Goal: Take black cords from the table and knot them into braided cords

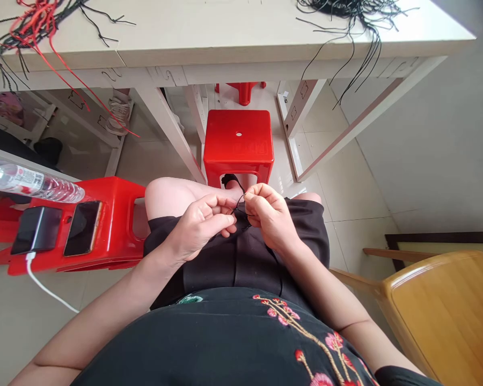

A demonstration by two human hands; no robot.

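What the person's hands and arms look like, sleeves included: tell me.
The left hand and right hand are bare: no gloves, rings, watch or bracelet show. Both forearms are uncovered. A dark sleeve shows on the right arm, none on the left. The top is dark with embroidered flowers.

— Any words to read?
— None. Just a label [29,180] on the clear plastic bottle [66,192], with print too tiny and blurry to read.
— And on the red plastic stool [237,120] in the middle?
— Faint marks [250,146] on the seat, too pale to make out.
— Anything on the white table [225,24]?
— Dark curvy lines [169,76] on the rail under the edge, and bumpy outlines [304,89] on a leg. More like doodles than letters or numbers.
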